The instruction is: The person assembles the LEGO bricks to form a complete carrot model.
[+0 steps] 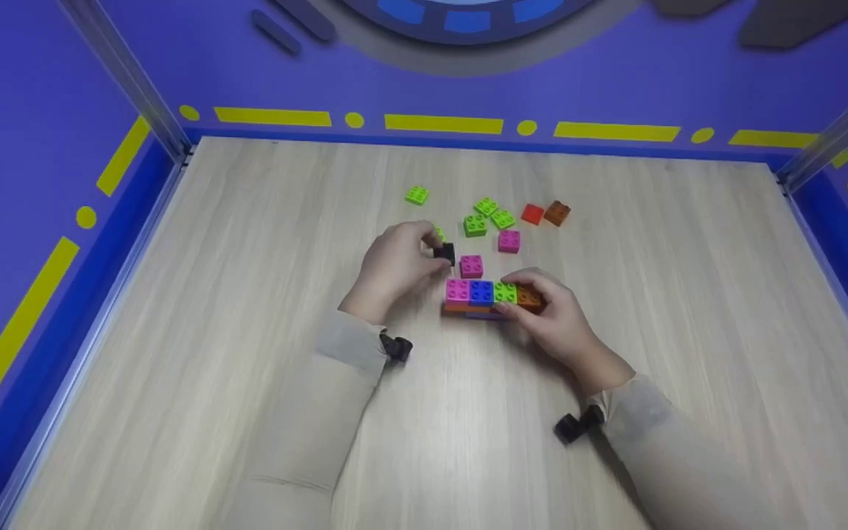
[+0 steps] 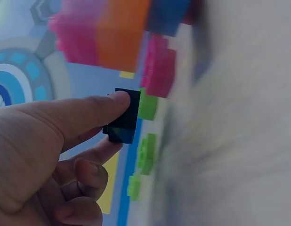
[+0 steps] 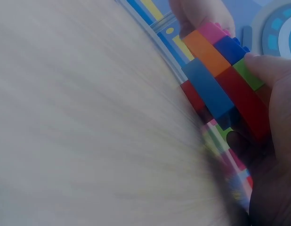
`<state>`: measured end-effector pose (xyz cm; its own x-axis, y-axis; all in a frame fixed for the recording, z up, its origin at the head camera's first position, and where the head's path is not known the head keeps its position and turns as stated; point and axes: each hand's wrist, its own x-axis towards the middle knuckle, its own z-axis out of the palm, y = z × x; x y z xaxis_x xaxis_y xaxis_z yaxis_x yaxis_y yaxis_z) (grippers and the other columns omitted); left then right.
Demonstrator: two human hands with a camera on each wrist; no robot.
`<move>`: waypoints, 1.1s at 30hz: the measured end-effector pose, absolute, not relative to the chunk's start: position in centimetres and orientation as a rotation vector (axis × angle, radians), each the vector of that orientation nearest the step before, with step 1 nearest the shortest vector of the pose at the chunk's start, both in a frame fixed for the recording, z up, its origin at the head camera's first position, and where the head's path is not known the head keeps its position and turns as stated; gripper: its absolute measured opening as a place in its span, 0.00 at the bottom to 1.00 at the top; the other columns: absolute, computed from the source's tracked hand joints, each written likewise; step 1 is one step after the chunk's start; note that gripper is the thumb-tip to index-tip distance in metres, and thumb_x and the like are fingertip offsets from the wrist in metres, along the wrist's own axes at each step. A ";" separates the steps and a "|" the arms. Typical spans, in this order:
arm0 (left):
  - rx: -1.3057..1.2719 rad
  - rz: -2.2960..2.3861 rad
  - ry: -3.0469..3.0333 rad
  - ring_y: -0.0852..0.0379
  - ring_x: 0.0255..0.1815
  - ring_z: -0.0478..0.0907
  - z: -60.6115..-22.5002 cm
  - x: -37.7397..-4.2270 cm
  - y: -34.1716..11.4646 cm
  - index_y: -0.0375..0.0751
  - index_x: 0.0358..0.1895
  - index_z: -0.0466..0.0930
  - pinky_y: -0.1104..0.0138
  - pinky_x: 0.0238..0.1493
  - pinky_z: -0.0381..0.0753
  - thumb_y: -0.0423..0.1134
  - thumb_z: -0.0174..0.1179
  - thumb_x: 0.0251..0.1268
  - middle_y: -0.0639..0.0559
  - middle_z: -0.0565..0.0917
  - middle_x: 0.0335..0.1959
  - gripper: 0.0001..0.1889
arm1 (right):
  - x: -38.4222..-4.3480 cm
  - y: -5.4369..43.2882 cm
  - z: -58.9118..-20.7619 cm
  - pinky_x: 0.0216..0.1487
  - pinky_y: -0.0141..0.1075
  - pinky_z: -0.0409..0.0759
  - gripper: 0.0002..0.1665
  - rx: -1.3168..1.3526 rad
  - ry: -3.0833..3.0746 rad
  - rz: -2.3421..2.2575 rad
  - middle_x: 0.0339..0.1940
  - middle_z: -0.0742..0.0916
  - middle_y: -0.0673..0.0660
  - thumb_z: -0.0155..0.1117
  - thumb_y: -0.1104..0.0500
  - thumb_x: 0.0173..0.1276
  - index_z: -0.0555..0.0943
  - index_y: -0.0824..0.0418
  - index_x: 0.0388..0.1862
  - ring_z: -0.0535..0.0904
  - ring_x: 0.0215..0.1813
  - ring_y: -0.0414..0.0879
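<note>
My left hand (image 1: 397, 259) pinches a small black building brick (image 2: 125, 115) between thumb and fingertip, just left of a loose pink brick (image 1: 471, 266). The right hand (image 1: 558, 321) grips the right end of a built wall of bricks (image 1: 481, 293). Along the wall's top run pink, blue, lime green and brown bricks with studs up. In the right wrist view, an orange brick (image 3: 206, 52) and a red brick (image 3: 244, 101) form the row beneath, with a blue brick (image 3: 207, 92) under those. The right palm and fingers hide the wall's brown end there.
Beyond the hands lie several lime green bricks (image 1: 475, 225), another pink brick (image 1: 509, 241), a flat red brick (image 1: 532, 214) and a brown brick (image 1: 557, 213). One lime brick (image 1: 417, 195) sits apart at the far left. Blue panels (image 1: 453, 88) wall in the wooden table (image 1: 247, 258).
</note>
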<state>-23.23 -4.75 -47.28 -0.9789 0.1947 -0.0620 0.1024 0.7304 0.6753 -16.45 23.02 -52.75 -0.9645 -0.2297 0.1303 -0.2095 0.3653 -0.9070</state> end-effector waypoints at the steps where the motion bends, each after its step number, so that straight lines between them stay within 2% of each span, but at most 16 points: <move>1: 0.252 1.098 2.798 0.51 0.52 0.87 -47.0 -23.1 -4.9 0.49 0.53 0.89 0.53 0.58 0.85 0.45 0.81 0.71 0.53 0.93 0.55 0.14 | -16.4 23.0 -52.7 0.75 0.23 0.73 0.23 -0.414 2.582 -1.709 0.66 0.90 0.55 0.82 0.57 0.75 0.88 0.58 0.65 0.82 0.70 0.46; 5: 0.309 1.147 2.766 0.48 0.58 0.87 -45.9 -22.8 -5.4 0.48 0.64 0.88 0.51 0.63 0.85 0.46 0.80 0.72 0.50 0.91 0.59 0.22 | -16.4 23.0 -52.7 0.75 0.23 0.73 0.22 -0.416 2.576 -1.723 0.65 0.90 0.56 0.82 0.59 0.75 0.88 0.60 0.64 0.82 0.69 0.46; 8: 0.348 1.161 2.726 0.44 0.64 0.87 -45.2 -22.6 -5.6 0.46 0.68 0.88 0.49 0.69 0.83 0.47 0.79 0.72 0.49 0.90 0.61 0.24 | -16.4 23.1 -52.7 0.74 0.23 0.74 0.22 -0.421 2.568 -1.730 0.65 0.90 0.57 0.82 0.59 0.75 0.87 0.61 0.64 0.82 0.69 0.45; 11: 0.395 1.176 2.675 0.42 0.69 0.85 -44.5 -22.3 -5.7 0.45 0.64 0.91 0.49 0.73 0.81 0.47 0.79 0.72 0.49 0.90 0.60 0.22 | -16.4 23.1 -52.7 0.74 0.23 0.73 0.22 -0.425 2.568 -1.727 0.65 0.90 0.56 0.81 0.58 0.76 0.87 0.61 0.64 0.82 0.69 0.44; 16: 0.497 1.195 2.604 0.41 0.68 0.85 -43.5 -21.6 -5.4 0.47 0.56 0.92 0.49 0.73 0.80 0.46 0.80 0.71 0.51 0.90 0.57 0.16 | -16.5 23.2 -52.8 0.74 0.23 0.74 0.21 -0.443 2.581 -1.730 0.64 0.90 0.56 0.82 0.58 0.75 0.88 0.59 0.64 0.83 0.67 0.44; 23: 0.612 1.133 2.564 0.42 0.69 0.85 -42.7 -20.8 -4.9 0.45 0.59 0.90 0.50 0.76 0.80 0.46 0.80 0.71 0.51 0.89 0.57 0.18 | -16.5 23.1 -52.9 0.72 0.23 0.76 0.21 -0.461 2.582 -1.742 0.63 0.90 0.56 0.82 0.59 0.75 0.88 0.59 0.63 0.83 0.66 0.45; 33: 0.718 1.117 2.522 0.41 0.65 0.86 -43.0 -20.5 -4.3 0.44 0.58 0.91 0.51 0.70 0.83 0.42 0.81 0.70 0.49 0.91 0.55 0.17 | -16.6 22.9 -52.9 0.70 0.23 0.77 0.20 -0.478 2.600 -1.730 0.63 0.90 0.56 0.81 0.59 0.75 0.88 0.59 0.63 0.83 0.64 0.45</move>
<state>-20.54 -4.35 -43.04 -0.8335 0.5492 -0.0607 0.3239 0.5747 0.7515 -16.56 22.95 -52.95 -0.9541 -0.2391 0.1803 -0.2586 0.3546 -0.8986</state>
